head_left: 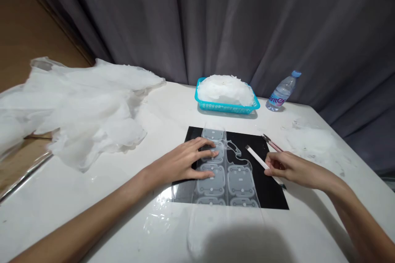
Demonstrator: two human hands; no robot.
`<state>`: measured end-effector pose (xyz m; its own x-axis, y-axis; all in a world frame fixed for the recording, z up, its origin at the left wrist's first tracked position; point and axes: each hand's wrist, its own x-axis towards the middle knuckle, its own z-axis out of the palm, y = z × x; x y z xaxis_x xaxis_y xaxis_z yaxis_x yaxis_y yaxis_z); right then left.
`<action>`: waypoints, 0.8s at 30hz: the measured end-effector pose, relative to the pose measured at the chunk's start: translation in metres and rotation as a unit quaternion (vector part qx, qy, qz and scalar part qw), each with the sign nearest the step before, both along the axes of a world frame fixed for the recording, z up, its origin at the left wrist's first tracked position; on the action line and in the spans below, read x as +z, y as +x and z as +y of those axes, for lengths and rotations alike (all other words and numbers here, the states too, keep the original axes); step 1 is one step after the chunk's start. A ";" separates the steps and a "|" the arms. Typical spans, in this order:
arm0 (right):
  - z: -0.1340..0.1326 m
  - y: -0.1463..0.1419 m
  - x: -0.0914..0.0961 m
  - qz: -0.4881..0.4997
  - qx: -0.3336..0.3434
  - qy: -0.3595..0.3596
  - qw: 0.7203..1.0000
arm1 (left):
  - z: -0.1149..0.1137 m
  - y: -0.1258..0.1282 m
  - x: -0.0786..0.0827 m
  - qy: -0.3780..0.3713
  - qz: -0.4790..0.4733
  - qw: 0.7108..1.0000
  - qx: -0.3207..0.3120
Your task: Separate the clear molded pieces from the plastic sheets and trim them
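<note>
A clear plastic film sheet printed with several rounded cut-out shapes lies on a black mat on the white table. My left hand rests flat on the sheet's left column, fingers spread. My right hand sits at the mat's right edge, fingers closed on a thin white blade-like tool whose tip points up and left over the mat. A metal pair of tweezers lies just beyond that hand.
A turquoise basket heaped with white film pieces stands behind the mat. A water bottle stands at the back right. A large pile of crumpled clear film covers the table's left. Scraps lie to the right. A grey curtain hangs behind.
</note>
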<state>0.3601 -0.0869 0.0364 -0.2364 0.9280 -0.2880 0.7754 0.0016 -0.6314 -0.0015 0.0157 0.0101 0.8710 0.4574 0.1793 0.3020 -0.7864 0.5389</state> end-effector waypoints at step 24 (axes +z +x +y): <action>0.003 -0.121 -0.027 0.203 0.035 0.204 0.957 | -0.016 0.014 0.002 0.079 0.056 0.994 0.055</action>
<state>0.2395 -0.0843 0.0098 -0.3167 0.9217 0.2241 0.4559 0.3551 -0.8161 0.0121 -0.0007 0.0124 0.8354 0.5252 0.1621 0.4420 -0.8172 0.3699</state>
